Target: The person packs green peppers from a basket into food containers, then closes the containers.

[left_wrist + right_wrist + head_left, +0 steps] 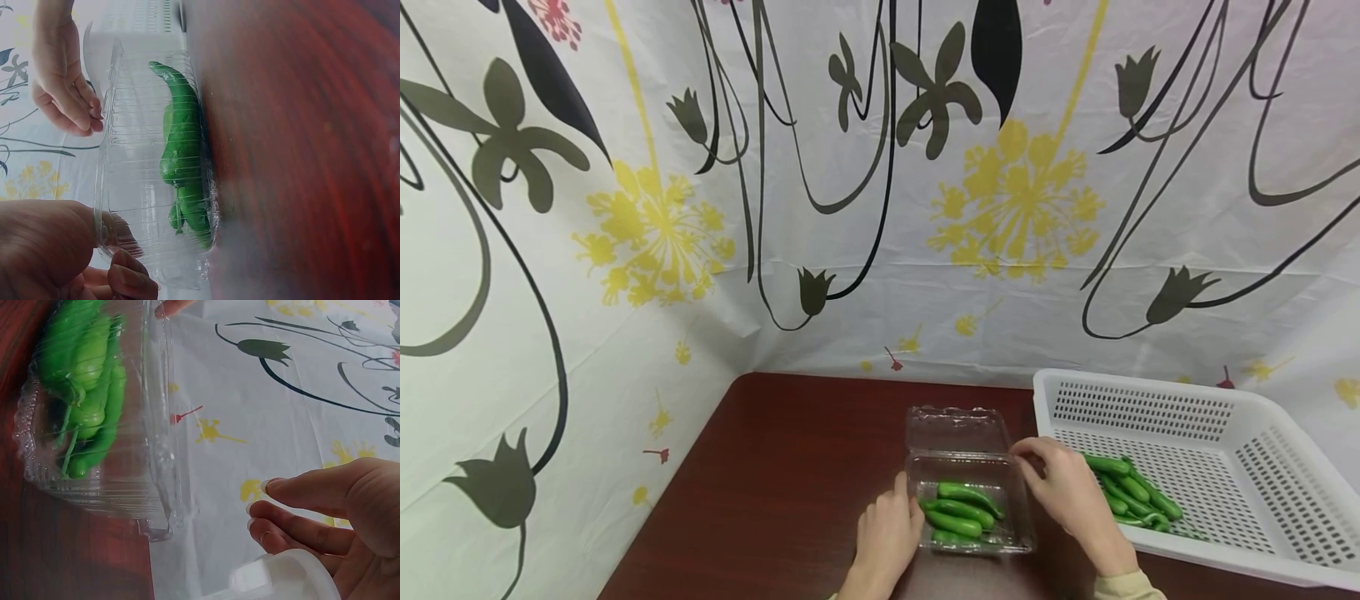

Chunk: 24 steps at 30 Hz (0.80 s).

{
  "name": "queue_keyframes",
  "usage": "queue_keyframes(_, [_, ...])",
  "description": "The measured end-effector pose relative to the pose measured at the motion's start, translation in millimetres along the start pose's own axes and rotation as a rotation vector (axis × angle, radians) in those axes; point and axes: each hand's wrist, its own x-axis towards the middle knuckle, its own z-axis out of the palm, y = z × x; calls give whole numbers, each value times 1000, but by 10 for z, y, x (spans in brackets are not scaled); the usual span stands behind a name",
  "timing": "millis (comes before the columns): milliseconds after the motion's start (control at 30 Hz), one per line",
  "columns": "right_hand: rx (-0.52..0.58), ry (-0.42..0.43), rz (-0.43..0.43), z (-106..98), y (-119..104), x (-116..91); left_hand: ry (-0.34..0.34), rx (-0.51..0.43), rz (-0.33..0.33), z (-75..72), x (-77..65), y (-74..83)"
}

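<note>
A clear plastic clamshell box point(1018, 508) stands on the table with its lid point(957, 432) folded back. Inside the box lie several green peppers point(961, 510). My left hand point(886, 533) holds the box's left side, with a finger seen through the plastic in the left wrist view. My right hand point(1067, 487) hovers by the box's right rear corner. In the right wrist view its thumb and fingers are loosely bent, apart from the box, with nothing held between them.
A white perforated basket point(1142, 408) stands on the right of the table, with more green peppers point(1135, 492) along its left side. The dark red table point(790, 467) meets a white patterned cloth point(880, 333) at the back and left.
</note>
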Motion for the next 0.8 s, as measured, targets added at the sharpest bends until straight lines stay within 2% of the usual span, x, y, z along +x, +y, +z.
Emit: queue_keyframes(800, [25, 70, 7, -90, 84, 1, 1, 4, 2, -4, 6, 4])
